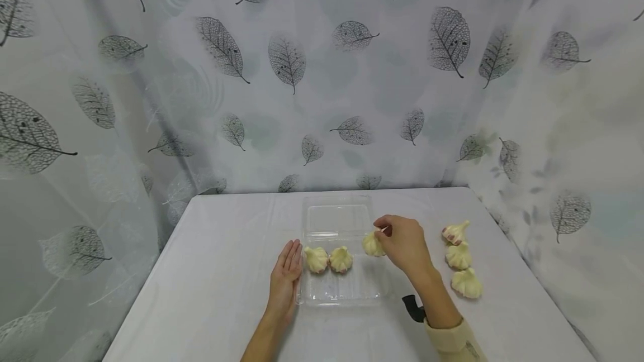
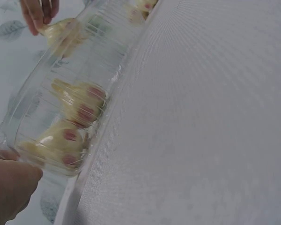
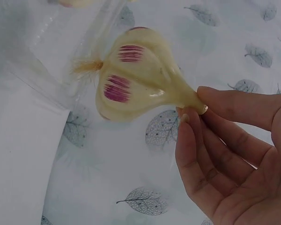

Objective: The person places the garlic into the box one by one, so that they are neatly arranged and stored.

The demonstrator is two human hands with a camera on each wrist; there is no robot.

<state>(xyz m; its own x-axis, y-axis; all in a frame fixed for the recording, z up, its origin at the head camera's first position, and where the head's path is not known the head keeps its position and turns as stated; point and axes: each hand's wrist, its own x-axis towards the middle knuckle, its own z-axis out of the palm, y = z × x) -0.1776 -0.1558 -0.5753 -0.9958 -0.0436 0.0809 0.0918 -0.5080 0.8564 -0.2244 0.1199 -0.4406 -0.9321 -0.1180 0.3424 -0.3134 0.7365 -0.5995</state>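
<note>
At lower centre, my right hand [image 1: 406, 243] pinched a garlic bulb [image 1: 372, 245], roots [image 3: 89, 66] toward the clamshell container [image 1: 347, 290]. My left hand [image 1: 286, 277], fingers straight, flanked the container.

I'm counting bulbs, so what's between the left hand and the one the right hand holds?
Two garlic bulbs, side by side in the clear container, as the head view shows.

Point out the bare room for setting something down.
The widest is the white table between its left edge and the left hand. Inside the clear container, room lies right of the two garlic bulbs. It is crowded on the right, with the right hand holding another bulb, and three more bulbs.
</note>
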